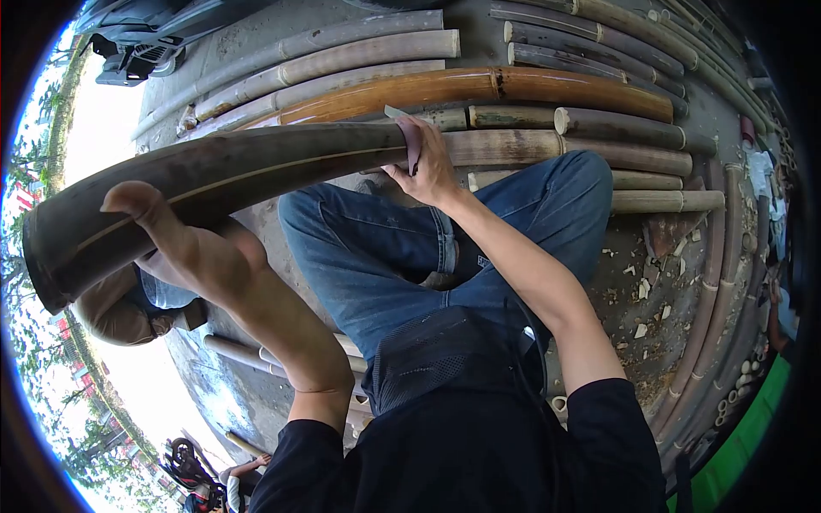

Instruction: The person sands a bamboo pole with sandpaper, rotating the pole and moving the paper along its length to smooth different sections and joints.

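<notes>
A dark green-brown bamboo pole (231,175) with a pale line along it is raised across my lap, its wide end at the far left. Under that end, my left hand (192,244) supports it, thumb up along the near side and fingers partly hidden beneath. At the narrower end, my right hand (434,167) is wrapped round a purple-brown sheet (412,145), perhaps sandpaper or cloth, pressed against the pole. A pale edge sticks out above those fingers.
Cut bamboo poles (376,56) lie in rows on the concrete floor ahead, among them a glossy orange-brown pole (385,94). Long poles (714,282) and pale chips (643,289) are at the right. Another person (244,474) is at lower left, near a motorbike (188,466).
</notes>
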Demonstrator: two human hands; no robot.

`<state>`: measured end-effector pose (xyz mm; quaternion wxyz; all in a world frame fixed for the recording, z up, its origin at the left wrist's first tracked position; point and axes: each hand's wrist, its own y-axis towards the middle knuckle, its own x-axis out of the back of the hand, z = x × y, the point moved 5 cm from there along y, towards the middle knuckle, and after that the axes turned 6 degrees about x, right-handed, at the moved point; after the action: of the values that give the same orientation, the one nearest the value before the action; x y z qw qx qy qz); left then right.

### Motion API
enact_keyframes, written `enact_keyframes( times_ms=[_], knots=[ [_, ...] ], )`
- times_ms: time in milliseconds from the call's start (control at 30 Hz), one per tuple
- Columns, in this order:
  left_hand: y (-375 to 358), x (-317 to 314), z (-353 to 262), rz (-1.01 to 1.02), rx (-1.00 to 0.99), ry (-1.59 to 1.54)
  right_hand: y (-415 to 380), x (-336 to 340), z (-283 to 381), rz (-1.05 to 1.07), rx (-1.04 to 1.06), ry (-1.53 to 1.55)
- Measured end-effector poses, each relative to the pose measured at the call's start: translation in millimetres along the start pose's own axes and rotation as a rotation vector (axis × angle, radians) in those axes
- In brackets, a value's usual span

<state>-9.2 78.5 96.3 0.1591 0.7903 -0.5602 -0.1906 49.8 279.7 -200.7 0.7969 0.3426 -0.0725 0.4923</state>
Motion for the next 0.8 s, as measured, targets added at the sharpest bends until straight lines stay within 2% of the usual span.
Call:
enact_keyframes(
  times_ms=[67, 100, 133, 200, 267, 300, 333, 367, 400, 467, 567, 600, 667, 733, 800],
  knots=[
    [-1.2, -10.2, -2.0, 0.303, 0.172, -0.267, 4.9, 9.1, -5.4, -0.036, 0.04, 0.019],
    [8.0, -11.1, 7.9, 0.612, 0.101, -0.377, 8.8, 13.0, -8.1, 0.057, 0.044, 0.081],
    [12.9, -15.9, 17.8, 0.607, 0.101, -0.375, 11.2, 15.8, -9.4, 0.153, 0.043, 0.142],
    [11.9, -30.7, 22.0, 0.835, -0.114, -0.39, 17.6, 17.3, -11.2, 0.214, 0.029, 0.175],
    [15.6, -32.5, 29.7, 0.797, -0.055, -0.456, 25.4, 12.2, -15.4, 0.328, -0.022, -0.027],
    [16.8, -33.8, 33.7, 0.759, 0.005, -0.525, 35.0, 12.0, -4.7, 0.434, -0.152, 0.122],
    [16.4, -35.2, 37.0, 0.72, 0.068, -0.594, 34.2, 7.0, 13.1, 0.432, -0.156, 0.124],
    [12.4, -37.9, 34.9, 0.641, 0.16, -0.654, 33.7, 8.1, 38.6, 0.264, -0.05, 0.154],
    [12.3, -37.4, 33.2, 0.642, 0.164, -0.654, 31.8, 11.6, 52.5, 0.099, 0.054, 0.182],
    [15.1, -27.1, 34.8, 0.468, 0.182, -0.477, 21.5, -2.5, 35.3, 0.129, 0.054, 0.19],
    [14.7, -17.3, 34.7, 0.408, 0.192, -0.426, 4.4, -28.2, -35.2, 0.164, -0.203, 0.205],
    [14.5, -14.4, 35.6, 0.367, 0.217, -0.413, 2.2, -29.2, -25.8, 0.161, -0.201, 0.207],
    [12.8, -11.0, 33.4, 0.356, 0.219, -0.399, -8.0, -23.6, 20.8, 0.1, -0.066, 0.019],
    [12.9, -8.1, 32.1, 0.304, 0.257, -0.358, -9.3, -20.1, 28.3, 0.092, -0.06, 0.085],
    [8.6, -5.6, 29.4, 0.281, 0.249, -0.363, -6.9, -20.8, 3.1, 0.288, -0.158, -0.078]
  ],
)
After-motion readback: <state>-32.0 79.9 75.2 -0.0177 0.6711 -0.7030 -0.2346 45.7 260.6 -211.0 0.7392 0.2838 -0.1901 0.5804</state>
